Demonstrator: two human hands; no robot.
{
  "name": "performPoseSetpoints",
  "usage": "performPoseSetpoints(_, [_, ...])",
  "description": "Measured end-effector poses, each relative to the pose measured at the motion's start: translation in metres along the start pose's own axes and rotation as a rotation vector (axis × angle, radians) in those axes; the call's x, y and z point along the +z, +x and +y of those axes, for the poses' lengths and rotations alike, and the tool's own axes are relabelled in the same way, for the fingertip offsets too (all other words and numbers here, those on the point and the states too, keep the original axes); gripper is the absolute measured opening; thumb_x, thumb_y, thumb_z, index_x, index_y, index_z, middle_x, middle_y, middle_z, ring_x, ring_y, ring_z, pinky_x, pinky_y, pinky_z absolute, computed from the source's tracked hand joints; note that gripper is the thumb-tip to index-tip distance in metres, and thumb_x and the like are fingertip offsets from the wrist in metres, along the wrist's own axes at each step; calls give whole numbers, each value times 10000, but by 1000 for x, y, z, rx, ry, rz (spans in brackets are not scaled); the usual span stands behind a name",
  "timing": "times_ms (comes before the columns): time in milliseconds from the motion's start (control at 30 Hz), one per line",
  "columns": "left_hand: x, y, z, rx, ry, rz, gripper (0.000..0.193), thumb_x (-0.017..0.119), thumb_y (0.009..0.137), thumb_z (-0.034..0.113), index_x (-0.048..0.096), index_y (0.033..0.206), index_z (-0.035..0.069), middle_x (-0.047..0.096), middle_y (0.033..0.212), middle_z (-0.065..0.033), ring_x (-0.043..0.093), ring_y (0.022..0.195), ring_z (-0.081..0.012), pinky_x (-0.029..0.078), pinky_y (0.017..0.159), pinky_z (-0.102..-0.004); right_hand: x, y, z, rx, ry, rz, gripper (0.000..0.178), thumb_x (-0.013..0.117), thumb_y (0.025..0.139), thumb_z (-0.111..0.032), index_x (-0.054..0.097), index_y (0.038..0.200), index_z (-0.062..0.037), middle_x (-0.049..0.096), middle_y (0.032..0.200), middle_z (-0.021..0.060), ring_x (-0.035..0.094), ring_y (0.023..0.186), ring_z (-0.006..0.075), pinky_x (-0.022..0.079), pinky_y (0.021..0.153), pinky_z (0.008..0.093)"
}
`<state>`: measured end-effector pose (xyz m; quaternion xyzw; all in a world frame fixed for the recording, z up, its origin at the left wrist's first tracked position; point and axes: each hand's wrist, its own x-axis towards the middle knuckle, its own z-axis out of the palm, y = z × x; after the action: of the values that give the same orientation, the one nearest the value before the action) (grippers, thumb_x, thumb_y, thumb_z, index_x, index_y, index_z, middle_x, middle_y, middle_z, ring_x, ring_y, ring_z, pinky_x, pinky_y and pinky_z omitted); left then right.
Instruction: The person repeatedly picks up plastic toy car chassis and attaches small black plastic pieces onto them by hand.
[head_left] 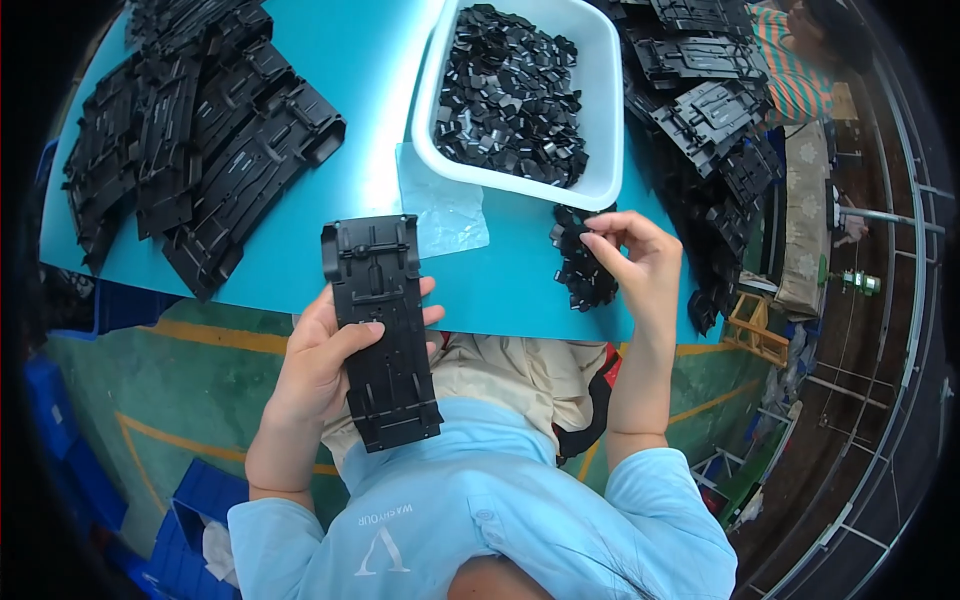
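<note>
My left hand (318,352) grips a long black moulded plastic panel (392,365) by its side, thumb on its face and fingertips showing past its far edge. The panel stands roughly upright in front of me, its ribbed and slotted side facing up. My right hand (645,262) is over a loose heap of small black plastic pieces (582,270) at the table's near edge. Its thumb and forefinger are pinched together; whatever is between them is too small to make out. Behind the heap stands a white plastic tub (428,120) filled with similar small black pieces (510,95).
Similar black panels (255,160) lie piled on the blue-green table (350,60) at left, and another stack (710,110) at right. A clear plastic bag (445,225) lies beside the tub. Blue bins (200,505) stand on the floor at left. Another person (795,60) is at far right.
</note>
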<state>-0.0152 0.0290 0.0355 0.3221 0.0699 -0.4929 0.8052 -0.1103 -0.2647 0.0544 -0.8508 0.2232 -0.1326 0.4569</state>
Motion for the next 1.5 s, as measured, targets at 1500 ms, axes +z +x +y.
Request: performPoseSetpoints(1500, [-8, 1, -6, -10, -3, -75, 485, 435, 929, -17, 295, 1394, -24, 469, 1366, -235, 555, 1209, -348, 546, 923, -435, 118, 3, -37, -444, -303, 26, 180, 680, 786, 77, 690, 938, -17, 612, 813, 69, 548, 567, 130, 430, 487, 267])
